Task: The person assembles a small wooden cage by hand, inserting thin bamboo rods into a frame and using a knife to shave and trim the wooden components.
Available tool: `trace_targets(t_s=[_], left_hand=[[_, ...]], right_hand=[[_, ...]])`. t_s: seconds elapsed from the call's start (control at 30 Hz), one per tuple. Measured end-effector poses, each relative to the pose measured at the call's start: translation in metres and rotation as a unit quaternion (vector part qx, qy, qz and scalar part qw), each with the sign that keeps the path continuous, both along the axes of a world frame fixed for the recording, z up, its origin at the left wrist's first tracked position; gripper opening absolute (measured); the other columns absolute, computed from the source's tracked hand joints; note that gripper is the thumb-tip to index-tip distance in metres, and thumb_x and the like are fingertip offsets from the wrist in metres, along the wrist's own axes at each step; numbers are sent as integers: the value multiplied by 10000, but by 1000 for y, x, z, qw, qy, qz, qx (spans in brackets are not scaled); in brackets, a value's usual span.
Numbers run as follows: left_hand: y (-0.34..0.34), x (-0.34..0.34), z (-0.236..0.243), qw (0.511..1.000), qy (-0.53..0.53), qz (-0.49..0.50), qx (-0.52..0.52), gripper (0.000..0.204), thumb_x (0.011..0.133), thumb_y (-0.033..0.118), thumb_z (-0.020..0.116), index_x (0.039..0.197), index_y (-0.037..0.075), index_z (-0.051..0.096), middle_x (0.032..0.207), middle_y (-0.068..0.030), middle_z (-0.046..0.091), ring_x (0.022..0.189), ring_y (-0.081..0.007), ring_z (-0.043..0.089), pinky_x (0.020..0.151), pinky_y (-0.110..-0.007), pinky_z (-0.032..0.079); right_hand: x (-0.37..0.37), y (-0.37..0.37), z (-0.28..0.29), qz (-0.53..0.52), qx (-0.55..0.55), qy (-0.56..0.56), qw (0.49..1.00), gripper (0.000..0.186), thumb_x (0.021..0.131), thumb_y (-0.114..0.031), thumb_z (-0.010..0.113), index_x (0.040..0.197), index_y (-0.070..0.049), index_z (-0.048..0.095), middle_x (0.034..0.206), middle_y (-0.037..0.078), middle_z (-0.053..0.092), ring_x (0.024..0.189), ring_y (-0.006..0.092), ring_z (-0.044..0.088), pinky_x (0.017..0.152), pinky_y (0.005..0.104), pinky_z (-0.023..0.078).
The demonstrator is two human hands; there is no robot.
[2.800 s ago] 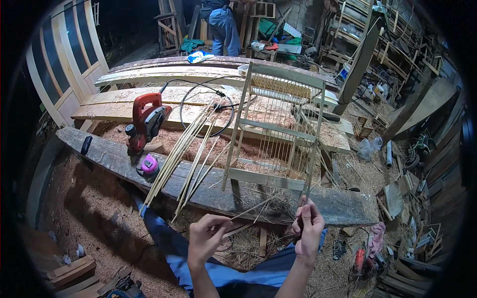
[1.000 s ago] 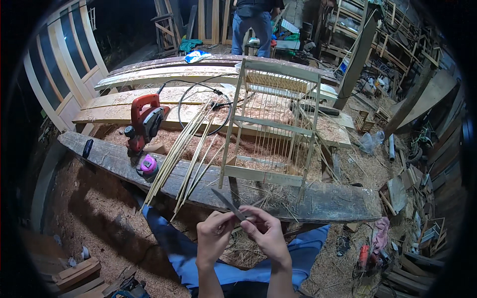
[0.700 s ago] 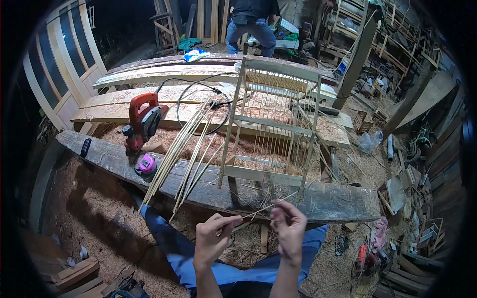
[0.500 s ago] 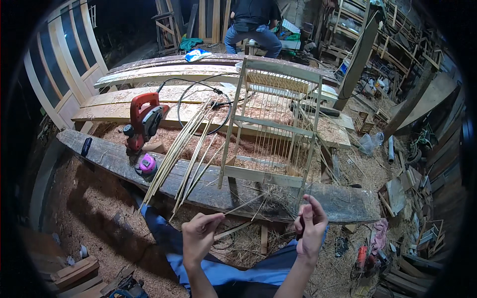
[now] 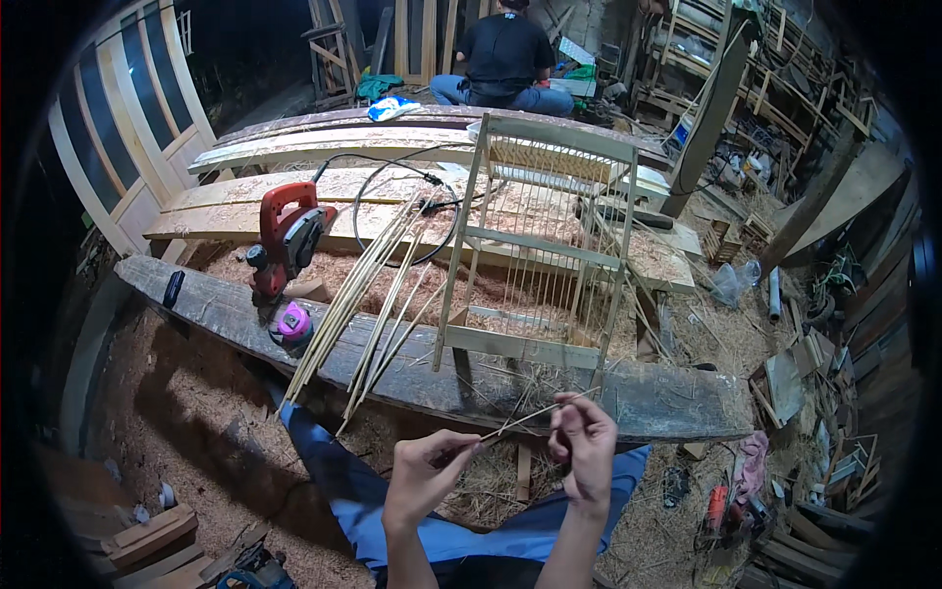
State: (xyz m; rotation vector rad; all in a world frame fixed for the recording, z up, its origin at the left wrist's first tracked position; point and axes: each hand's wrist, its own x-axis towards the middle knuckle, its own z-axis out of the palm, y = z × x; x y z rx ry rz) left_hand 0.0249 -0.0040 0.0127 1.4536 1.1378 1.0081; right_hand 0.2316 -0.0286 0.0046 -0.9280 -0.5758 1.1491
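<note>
Between its fingertips my left hand [image 5: 424, 479] pinches one end of a thin bamboo stick [image 5: 525, 419], which slants up to the right. My right hand [image 5: 587, 447] is closed beside the stick's other end, finger and thumb close to it. Something dark shows in that palm, mostly hidden by the fingers. Beyond my hands, a wooden frame with thin upright rods [image 5: 530, 348] stands tilted on the thick plank bench [image 5: 677, 402]. To the left of it lies a bundle of long thin sticks [image 5: 343, 304], their near ends jutting over the bench edge.
A red electric planer [image 5: 285, 240] and a pink-and-grey round tool [image 5: 292, 322] sit at the bench's left. A black cable [image 5: 358, 211] loops over shavings-covered boards [image 5: 226, 191]. A person [image 5: 502, 59] sits with their back to me. Wood scraps [image 5: 152, 538] lie at lower left.
My left hand has moved right and my right hand slightly left, so they are closer together. The stick now reaches the right hand's fingers. The person behind has sat up straighter.
</note>
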Motion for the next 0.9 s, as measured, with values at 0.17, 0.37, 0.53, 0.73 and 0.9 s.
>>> trace_targets(t_s=[0.17, 0.37, 0.53, 0.73, 0.9], left_hand=[[3, -2, 5, 998, 33, -51, 14, 154, 894, -49, 668, 1039, -40, 716, 937, -124, 750, 904, -150, 726, 784, -249, 574], [5, -8, -4, 999, 6, -31, 16, 178, 878, -70, 660, 1048, -46, 707, 926, -114, 739, 892, -136, 718, 758, -257, 564], [4, 4, 8, 991, 67, 11, 112, 150, 881, -80, 644, 1028, -56, 659, 904, -127, 700, 857, -161, 716, 742, -279, 564], [3, 6, 2, 992, 68, -14, 108, 187, 869, -63, 650, 1056, -51, 637, 902, -131, 681, 796, -164, 669, 719, -288, 528], [3, 6, -1, 988, 74, -15, 135, 206, 843, -91, 644, 1044, -43, 642, 878, -140, 659, 765, -177, 662, 700, -290, 520]], right_hand=[[12, -3, -2, -79, 16, -16, 997, 295, 963, -184, 678, 1146, 43, 628, 805, 44, 587, 515, 51, 431, 449, 190, 322], [-6, -1, 7, 27, -23, -29, 999, 404, 961, -263, 680, 1251, 7, 604, 816, 20, 614, 545, 38, 465, 468, 175, 354], [-42, 3, 5, 184, -81, -51, 978, 290, 935, -157, 723, 1160, 7, 644, 911, -1, 689, 733, 16, 572, 598, 164, 432], [-42, 4, 2, 182, -32, -104, 977, 283, 933, -128, 719, 1153, 30, 636, 982, 32, 707, 885, 63, 642, 746, 202, 513], [-41, 2, 14, 177, -39, -138, 974, 315, 921, -112, 728, 1173, 51, 633, 1022, 59, 712, 930, 83, 654, 813, 233, 537]])
